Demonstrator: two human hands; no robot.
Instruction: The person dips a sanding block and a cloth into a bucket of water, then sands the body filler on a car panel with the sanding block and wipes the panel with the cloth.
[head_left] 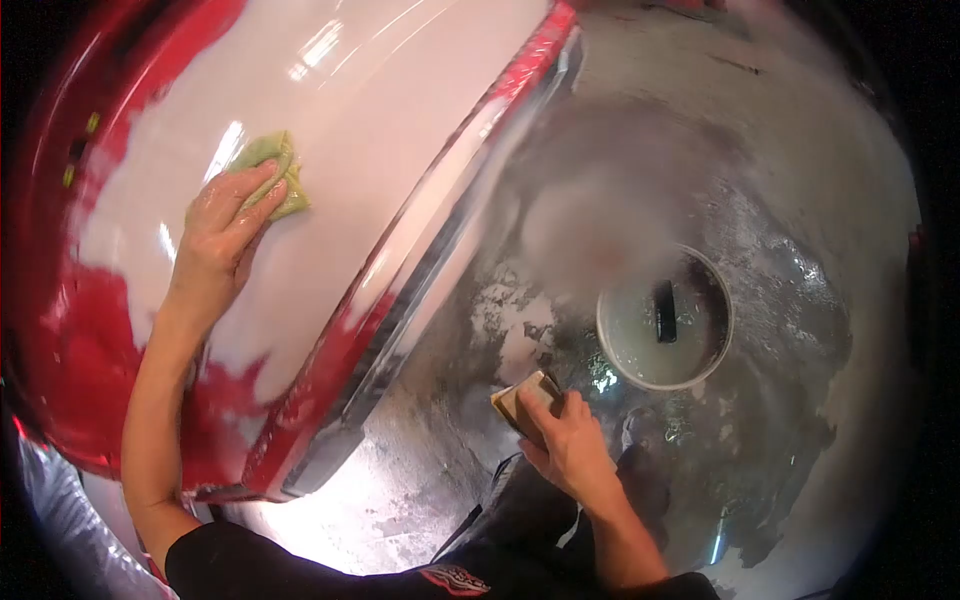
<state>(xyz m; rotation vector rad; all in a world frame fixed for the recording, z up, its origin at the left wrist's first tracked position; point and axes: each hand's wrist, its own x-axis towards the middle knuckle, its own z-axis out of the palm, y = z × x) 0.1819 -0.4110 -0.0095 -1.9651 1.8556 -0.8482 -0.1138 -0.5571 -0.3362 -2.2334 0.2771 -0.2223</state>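
Observation:
My left hand (228,225) presses a wet, yellow-green cloth (290,190) against the pinkish-white area of a red car panel (370,130). Its fingers are bent over the folded cloth. Lower right, my right hand (570,435) grips a small tan block (527,400) with dark edges, thumb and fingers on its sides. The block is held above the floor, apart from the panel. Water shines on the panel around the cloth.
A round bucket (728,325) of cloudy water stands on the wet floor (790,420), with a dark oblong object (666,311) in it. The panel's lower edge runs diagonally between the two hands. Crumpled silvery sheeting (75,510) lies at lower left.

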